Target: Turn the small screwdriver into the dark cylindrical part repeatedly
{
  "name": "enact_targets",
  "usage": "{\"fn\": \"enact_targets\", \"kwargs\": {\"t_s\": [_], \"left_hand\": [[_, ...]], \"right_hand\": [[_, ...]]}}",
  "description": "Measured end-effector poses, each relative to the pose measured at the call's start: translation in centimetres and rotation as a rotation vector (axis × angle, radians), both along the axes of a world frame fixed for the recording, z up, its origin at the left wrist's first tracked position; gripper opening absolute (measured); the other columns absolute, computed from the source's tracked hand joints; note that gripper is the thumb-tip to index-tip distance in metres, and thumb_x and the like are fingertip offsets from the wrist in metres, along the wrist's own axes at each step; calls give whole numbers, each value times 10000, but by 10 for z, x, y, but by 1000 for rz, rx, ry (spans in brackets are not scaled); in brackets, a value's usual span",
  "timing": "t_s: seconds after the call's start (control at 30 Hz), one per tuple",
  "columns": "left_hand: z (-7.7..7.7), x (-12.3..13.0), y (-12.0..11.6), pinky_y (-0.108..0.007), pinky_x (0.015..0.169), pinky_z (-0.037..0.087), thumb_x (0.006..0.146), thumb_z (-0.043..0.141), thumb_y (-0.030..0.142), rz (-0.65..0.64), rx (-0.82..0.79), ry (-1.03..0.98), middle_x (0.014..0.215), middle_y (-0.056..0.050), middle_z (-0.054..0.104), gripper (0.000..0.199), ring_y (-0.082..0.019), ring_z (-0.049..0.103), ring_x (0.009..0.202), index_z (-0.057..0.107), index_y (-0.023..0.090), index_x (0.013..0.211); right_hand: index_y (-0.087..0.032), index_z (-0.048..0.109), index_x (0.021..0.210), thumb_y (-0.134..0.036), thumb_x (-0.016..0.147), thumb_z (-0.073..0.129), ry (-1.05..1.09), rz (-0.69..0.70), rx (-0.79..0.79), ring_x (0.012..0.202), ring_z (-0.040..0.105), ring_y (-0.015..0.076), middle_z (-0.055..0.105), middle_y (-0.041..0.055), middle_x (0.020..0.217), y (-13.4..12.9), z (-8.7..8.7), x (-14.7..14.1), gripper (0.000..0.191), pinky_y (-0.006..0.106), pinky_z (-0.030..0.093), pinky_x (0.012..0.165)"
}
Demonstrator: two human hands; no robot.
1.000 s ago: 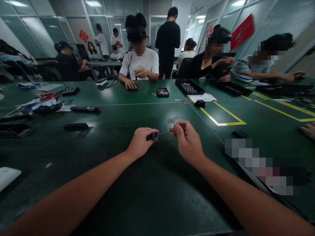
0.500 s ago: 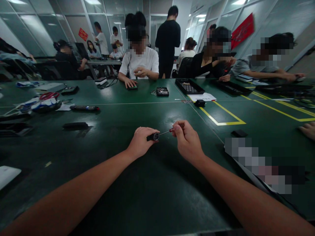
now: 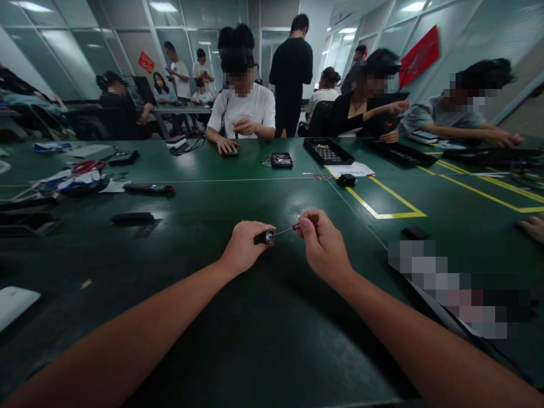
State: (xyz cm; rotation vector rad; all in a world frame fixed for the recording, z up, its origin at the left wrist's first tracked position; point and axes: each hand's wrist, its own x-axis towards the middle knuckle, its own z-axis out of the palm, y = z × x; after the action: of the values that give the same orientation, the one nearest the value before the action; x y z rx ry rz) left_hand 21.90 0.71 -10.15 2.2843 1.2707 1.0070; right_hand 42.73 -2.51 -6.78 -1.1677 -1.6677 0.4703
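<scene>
One black tube [image 3: 260, 237] is pinched in the left hand [image 3: 241, 247] over the table [image 3: 259, 345]; the right hand [image 3: 325, 243] pinches a screwdriver [image 3: 296, 226] whose tip, at the tube's end, could slip if pushed askew.

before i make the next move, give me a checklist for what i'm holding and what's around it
1. Left grip on the black cylinder: ok, closed around it.
2. Right grip on the tool: ok, closed on its reddish handle.
3. Cylinder's round end in view: ok, it faces the camera.
4. Tool tip seated in the cylinder: cannot tell, the thin shaft reaches its end but the contact is too small to see.
5. A free grip: not ok, both are holding something.
6. Co-worker's hand apart from yours: ok, it is at the far right edge.
</scene>
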Motion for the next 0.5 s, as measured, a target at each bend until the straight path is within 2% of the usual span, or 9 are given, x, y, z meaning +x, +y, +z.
{"fn": "enact_targets", "kwargs": {"t_s": [0.3, 0.5], "left_hand": [[2, 0, 0, -467, 1021, 431, 826, 798, 178, 22, -20, 13, 1161, -14, 759, 332, -244, 660, 1124, 733, 274, 1137], [5, 1, -2, -499, 1050, 444, 820, 796, 177, 78, -55, 8, 1158, -33, 754, 324, -257, 657, 1118, 738, 261, 1127]], "right_hand": [[-230, 546, 955, -347, 1026, 450, -112, -64, 38, 676, 640, 192, 675, 29, 779, -5, 11, -2, 168, 325, 436, 647], [-233, 547, 958, -357, 1024, 447, -107, -86, 18, 674, 640, 200, 673, 31, 778, -4, 11, -1, 172, 330, 431, 637]]}}
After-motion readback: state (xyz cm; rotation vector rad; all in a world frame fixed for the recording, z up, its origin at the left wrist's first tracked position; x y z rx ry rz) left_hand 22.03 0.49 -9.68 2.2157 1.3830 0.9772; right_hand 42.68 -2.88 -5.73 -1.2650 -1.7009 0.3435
